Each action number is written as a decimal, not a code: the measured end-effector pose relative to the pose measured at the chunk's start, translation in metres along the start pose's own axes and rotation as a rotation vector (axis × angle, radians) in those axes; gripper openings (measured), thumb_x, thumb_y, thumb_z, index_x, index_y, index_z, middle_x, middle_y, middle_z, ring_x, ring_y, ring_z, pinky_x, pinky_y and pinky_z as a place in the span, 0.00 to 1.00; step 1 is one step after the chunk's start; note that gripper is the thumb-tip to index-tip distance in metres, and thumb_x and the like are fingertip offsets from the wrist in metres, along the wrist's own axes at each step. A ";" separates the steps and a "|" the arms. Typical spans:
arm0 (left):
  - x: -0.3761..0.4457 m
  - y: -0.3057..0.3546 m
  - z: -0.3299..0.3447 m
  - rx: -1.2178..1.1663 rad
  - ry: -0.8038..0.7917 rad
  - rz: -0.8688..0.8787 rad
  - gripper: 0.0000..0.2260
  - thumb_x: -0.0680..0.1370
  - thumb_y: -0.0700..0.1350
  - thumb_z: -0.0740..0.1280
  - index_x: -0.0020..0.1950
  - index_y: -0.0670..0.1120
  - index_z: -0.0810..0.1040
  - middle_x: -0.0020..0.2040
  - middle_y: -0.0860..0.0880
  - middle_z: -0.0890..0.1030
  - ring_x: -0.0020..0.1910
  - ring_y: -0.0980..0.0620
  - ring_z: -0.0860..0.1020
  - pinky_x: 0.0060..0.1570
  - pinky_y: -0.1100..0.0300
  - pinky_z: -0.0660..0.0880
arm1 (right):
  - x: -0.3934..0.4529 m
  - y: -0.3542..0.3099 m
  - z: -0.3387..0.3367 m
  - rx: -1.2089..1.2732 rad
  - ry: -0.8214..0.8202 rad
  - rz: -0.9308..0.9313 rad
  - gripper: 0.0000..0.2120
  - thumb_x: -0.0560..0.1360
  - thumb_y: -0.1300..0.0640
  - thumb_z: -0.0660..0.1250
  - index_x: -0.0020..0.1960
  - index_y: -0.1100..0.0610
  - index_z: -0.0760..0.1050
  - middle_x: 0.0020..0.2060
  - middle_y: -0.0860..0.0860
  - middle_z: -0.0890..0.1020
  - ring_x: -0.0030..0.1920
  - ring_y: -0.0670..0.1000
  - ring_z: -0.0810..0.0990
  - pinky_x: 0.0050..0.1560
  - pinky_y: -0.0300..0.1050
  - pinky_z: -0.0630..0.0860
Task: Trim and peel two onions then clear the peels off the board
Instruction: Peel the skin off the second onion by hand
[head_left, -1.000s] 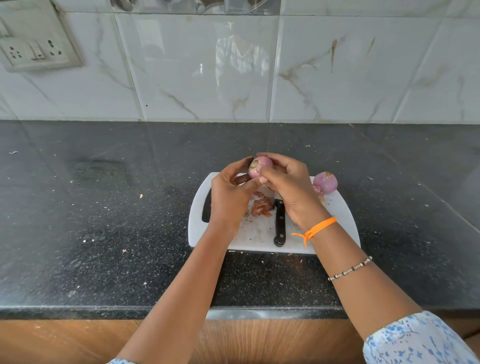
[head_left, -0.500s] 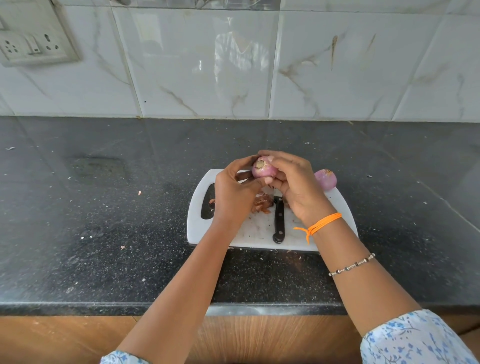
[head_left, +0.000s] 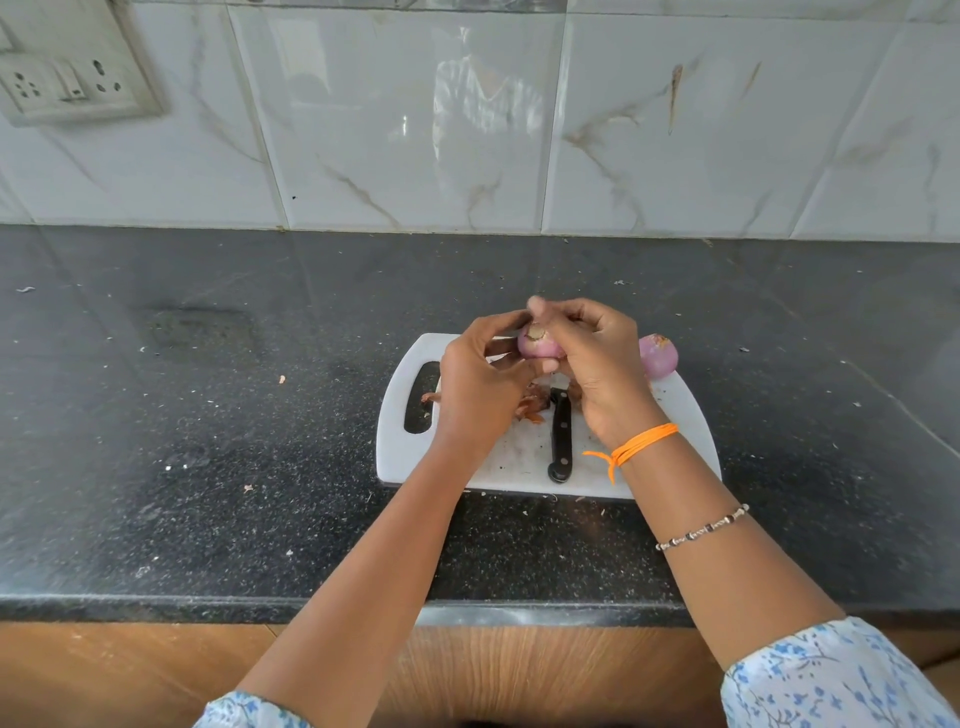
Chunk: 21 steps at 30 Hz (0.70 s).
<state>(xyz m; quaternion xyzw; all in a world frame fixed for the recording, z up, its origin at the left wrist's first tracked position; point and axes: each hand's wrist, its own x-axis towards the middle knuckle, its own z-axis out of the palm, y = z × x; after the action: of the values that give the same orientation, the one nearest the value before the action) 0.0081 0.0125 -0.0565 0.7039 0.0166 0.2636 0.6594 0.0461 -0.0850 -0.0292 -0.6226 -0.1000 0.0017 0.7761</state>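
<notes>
I grip the onion (head_left: 537, 344) in both my left hand (head_left: 480, 384) and right hand (head_left: 597, 364); best to pull skin downward in strips, dropping peels (head_left: 532, 408) onto the board (head_left: 675, 415).

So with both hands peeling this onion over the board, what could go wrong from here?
The knife lies on the cutting board right under both hands, so a lowered hand might meet its blade. The second onion sits at the board's far right edge and could roll off. Peels may scatter onto the counter.
</notes>
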 end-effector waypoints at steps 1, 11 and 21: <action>0.000 0.001 0.000 -0.009 -0.003 -0.001 0.22 0.68 0.34 0.75 0.60 0.42 0.78 0.52 0.45 0.82 0.51 0.51 0.81 0.50 0.61 0.79 | 0.002 -0.001 -0.001 -0.012 -0.001 0.024 0.08 0.76 0.56 0.68 0.41 0.60 0.79 0.35 0.53 0.81 0.34 0.50 0.79 0.30 0.41 0.76; 0.000 0.003 -0.004 -0.110 -0.040 0.021 0.21 0.70 0.28 0.69 0.61 0.42 0.77 0.55 0.46 0.82 0.55 0.54 0.80 0.52 0.59 0.79 | 0.005 0.001 -0.002 -0.003 -0.103 0.008 0.07 0.74 0.66 0.68 0.50 0.60 0.80 0.43 0.57 0.83 0.45 0.52 0.82 0.46 0.44 0.79; 0.002 0.002 -0.002 -0.053 -0.063 0.022 0.23 0.69 0.35 0.74 0.62 0.49 0.78 0.55 0.48 0.79 0.52 0.54 0.80 0.52 0.61 0.77 | 0.010 0.008 -0.002 -0.022 0.064 -0.113 0.10 0.78 0.60 0.65 0.38 0.58 0.78 0.37 0.54 0.82 0.42 0.53 0.81 0.46 0.52 0.79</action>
<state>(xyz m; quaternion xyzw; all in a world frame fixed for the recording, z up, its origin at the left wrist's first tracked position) 0.0085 0.0144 -0.0543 0.6944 -0.0190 0.2489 0.6749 0.0573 -0.0841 -0.0354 -0.6241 -0.1102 -0.0631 0.7709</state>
